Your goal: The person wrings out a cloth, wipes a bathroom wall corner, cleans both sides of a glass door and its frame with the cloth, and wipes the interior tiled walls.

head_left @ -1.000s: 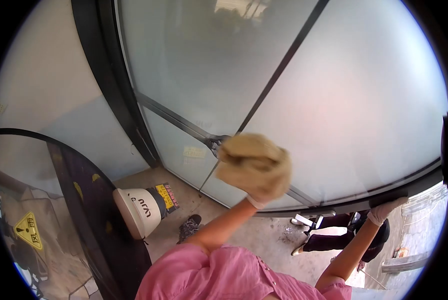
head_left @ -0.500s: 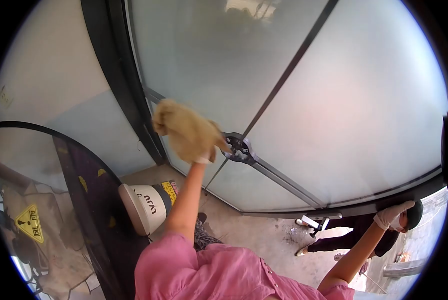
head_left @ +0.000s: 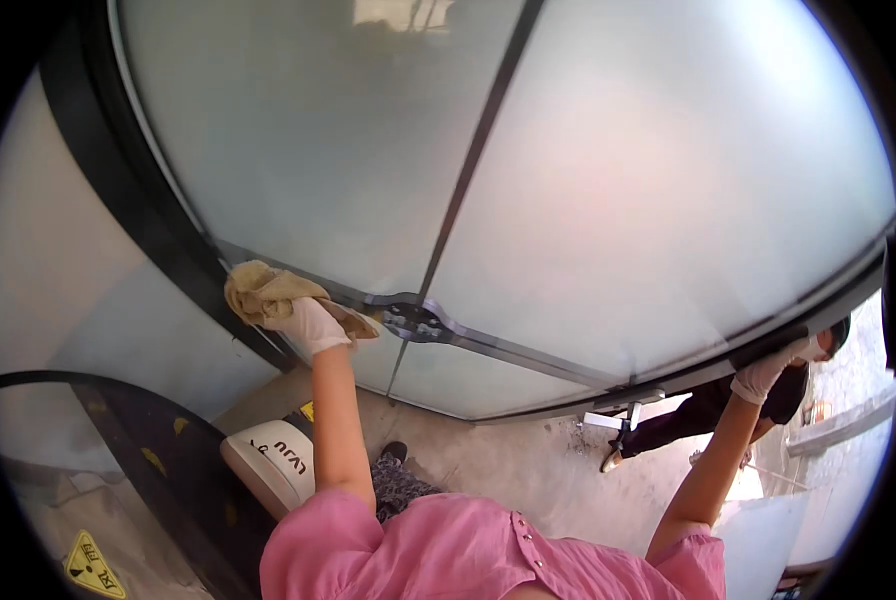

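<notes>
My left hand point(head_left: 315, 325), in a white glove, is closed on a tan cloth point(head_left: 266, 290). The bunched cloth lies against the dark crossbar near the left side of a frosted glass door point(head_left: 298, 140). To the right of it is a dark ornamental ring point(head_left: 411, 318) where the bars cross. My right hand point(head_left: 764, 376), also gloved, grips the door's outer edge point(head_left: 708, 368), its fingertips partly hidden. Below that edge sticks out a silver door handle point(head_left: 616, 420).
A person in dark clothes point(head_left: 668, 425) stands behind the door's right edge. At lower left are a cream container marked LVJU point(head_left: 273, 462), a dark curved-top panel point(head_left: 153, 470) and a yellow warning sign point(head_left: 92, 566). Concrete floor point(head_left: 498, 460) lies below.
My left hand has brought the cloth down and left onto the crossbar. My right hand stays at the door edge. The view has shifted, and the door's centre now appears further left.
</notes>
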`<control>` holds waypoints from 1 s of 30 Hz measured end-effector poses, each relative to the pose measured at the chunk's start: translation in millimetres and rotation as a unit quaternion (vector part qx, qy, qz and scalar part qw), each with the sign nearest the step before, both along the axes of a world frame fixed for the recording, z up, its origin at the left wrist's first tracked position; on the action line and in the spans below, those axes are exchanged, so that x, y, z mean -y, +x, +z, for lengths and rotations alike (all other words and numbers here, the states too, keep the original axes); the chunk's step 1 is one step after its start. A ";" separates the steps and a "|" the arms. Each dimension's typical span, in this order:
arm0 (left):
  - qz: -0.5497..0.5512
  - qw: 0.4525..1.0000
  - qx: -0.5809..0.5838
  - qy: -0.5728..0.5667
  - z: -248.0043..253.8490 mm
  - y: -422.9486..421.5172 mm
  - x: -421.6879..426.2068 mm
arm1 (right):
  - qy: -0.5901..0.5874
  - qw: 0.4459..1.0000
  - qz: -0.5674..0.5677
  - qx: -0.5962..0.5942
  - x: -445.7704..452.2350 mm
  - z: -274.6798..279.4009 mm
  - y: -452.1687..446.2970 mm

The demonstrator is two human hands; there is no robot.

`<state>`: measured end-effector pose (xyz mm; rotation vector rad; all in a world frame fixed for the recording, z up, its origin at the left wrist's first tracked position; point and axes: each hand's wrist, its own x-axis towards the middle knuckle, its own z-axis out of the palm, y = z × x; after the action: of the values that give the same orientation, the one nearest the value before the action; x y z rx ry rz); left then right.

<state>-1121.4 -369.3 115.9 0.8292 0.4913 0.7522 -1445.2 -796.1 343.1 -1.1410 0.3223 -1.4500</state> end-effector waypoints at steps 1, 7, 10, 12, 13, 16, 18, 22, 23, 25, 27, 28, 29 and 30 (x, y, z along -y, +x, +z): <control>-0.018 0.989 0.067 0.128 -5.1 -4.8 10.0 | 0.023 1.000 0.013 0.008 1.0 0.5 0.3; 0.069 0.807 0.221 0.543 68.6 -140.6 135.3 | -0.032 0.999 0.000 0.011 4.1 -2.5 -0.5; -0.042 0.683 0.381 0.621 69.4 -191.2 193.6 | -0.028 0.993 0.112 0.027 42.9 -22.8 -11.2; -0.135 0.541 0.483 0.675 53.6 -204.1 239.4 | -0.093 0.990 0.108 0.014 20.8 -13.7 -10.0; -0.143 0.489 0.518 0.687 57.3 -210.0 258.0 | -0.096 0.989 0.108 0.030 23.2 -13.5 -12.5; -0.083 0.488 0.579 0.647 107.6 -210.7 271.5 | -0.156 0.986 0.030 -0.046 27.4 -16.5 -10.2; -0.059 0.513 0.580 0.630 153.1 -200.8 256.7 | -0.067 0.991 0.119 -0.012 35.6 -23.0 -9.1; 0.134 0.511 0.396 0.751 253.8 -125.6 138.9 | -0.165 0.982 -0.002 -0.092 25.0 -20.5 -9.9; 0.025 0.698 0.422 0.578 268.1 -77.4 117.5 | -0.154 0.983 0.027 -0.093 21.7 -20.7 -10.1; 0.186 0.796 0.385 0.429 333.1 -45.3 69.8 | -0.137 0.984 0.021 -0.108 18.8 -22.1 -10.9; 0.207 0.889 0.240 0.331 381.6 17.9 11.4 | -0.135 0.982 -0.039 -0.127 28.3 -33.3 -7.5; 0.137 0.918 0.024 0.372 420.2 -27.3 1.5 | -0.140 0.979 -0.062 -0.133 36.1 -40.3 -4.9; 0.226 0.884 -0.068 0.404 429.3 23.5 -17.5 | -0.145 0.976 -0.086 -0.140 43.7 -47.5 -2.7; 0.221 0.889 -0.083 0.391 441.4 39.0 -26.3 | -0.152 0.973 -0.094 -0.144 45.6 -48.5 -1.0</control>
<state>-1082.4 -343.1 557.3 1.5742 0.5392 1.3503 -1446.2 -841.6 294.6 -1.6124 0.4295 -1.5344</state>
